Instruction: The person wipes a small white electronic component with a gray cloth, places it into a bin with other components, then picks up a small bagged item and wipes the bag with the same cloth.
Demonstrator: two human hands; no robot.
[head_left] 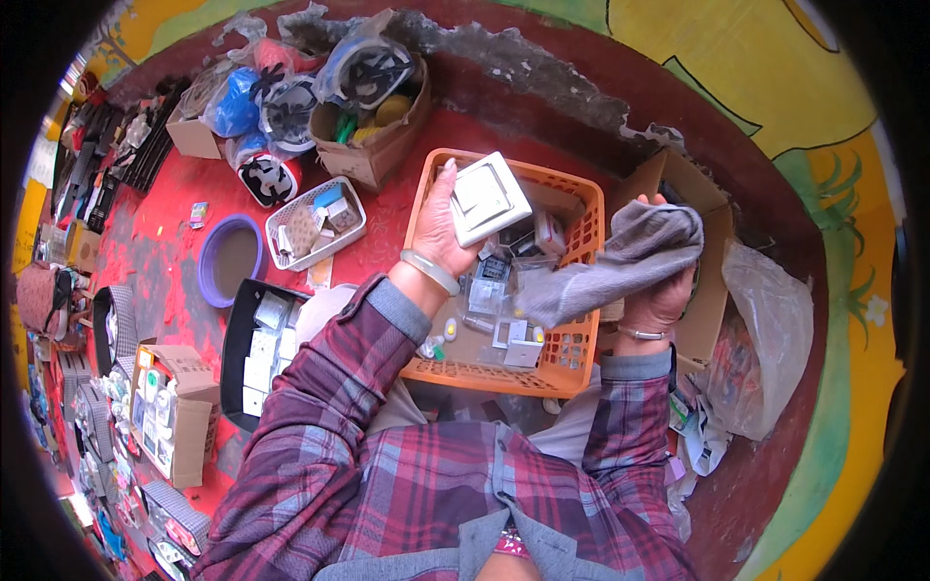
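My left hand (441,228) grips a white square wall switch plate (489,197), holding it tilted above an orange plastic basket (504,380). The basket holds several small white and grey electrical parts. My right hand (659,300) holds a grey cloth (620,261) bunched up over the basket's right edge, close to the switch plate but apart from it. Both wrists wear a bangle, and my sleeves are plaid.
A brown cardboard box (712,290) and a clear plastic bag (770,329) sit to the right. On the red floor to the left lie a white basket (351,228), a purple bowl (215,254), a black tray (237,334) of white parts, a carton (378,155), and several bagged items.
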